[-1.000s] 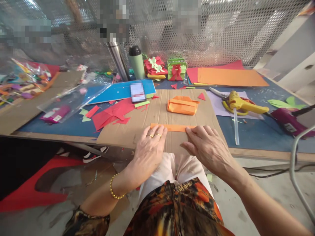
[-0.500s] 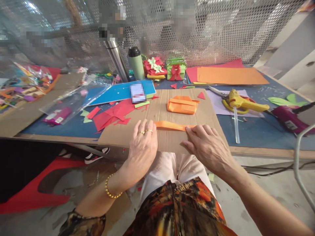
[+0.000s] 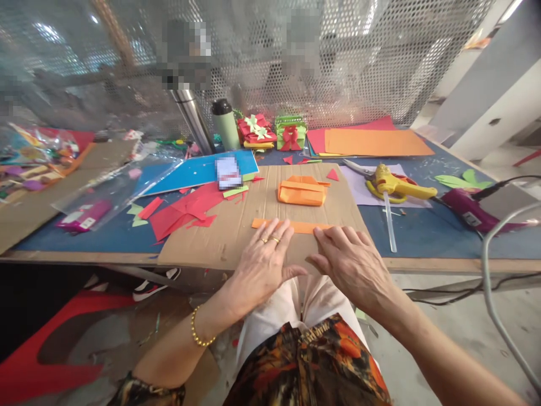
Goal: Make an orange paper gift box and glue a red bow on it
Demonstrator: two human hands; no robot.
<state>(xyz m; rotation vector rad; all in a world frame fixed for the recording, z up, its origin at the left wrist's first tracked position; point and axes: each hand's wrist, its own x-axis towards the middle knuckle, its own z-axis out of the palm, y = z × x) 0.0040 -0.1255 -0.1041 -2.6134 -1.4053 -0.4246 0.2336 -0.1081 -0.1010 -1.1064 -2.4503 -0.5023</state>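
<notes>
A narrow orange paper strip (image 3: 305,226) lies flat across the cardboard sheet (image 3: 203,242) near the table's front edge. Flat on the strip, left of its middle, rest the fingertips of my left hand (image 3: 264,254), fingers stretched and thumb out to the side. My right hand (image 3: 353,256) presses on the strip's right part with its fingertips; the strip's right end is hidden beneath it. Just beyond the strip sits a folded orange paper basket-like piece (image 3: 302,192), touched by neither hand.
To the right lie a yellow glue gun (image 3: 401,183) with a clear glue stick and scissors (image 3: 357,169). Red paper scraps (image 3: 181,211), a phone (image 3: 229,172) and a blue folder (image 3: 194,172) are at left. Bottles (image 3: 226,124) and orange sheets (image 3: 376,142) stand or lie at the back.
My left hand has moved rightward along the strip, baring its left end. The strip, bowed up before, now lies flat. My right hand stays at the strip's right part.
</notes>
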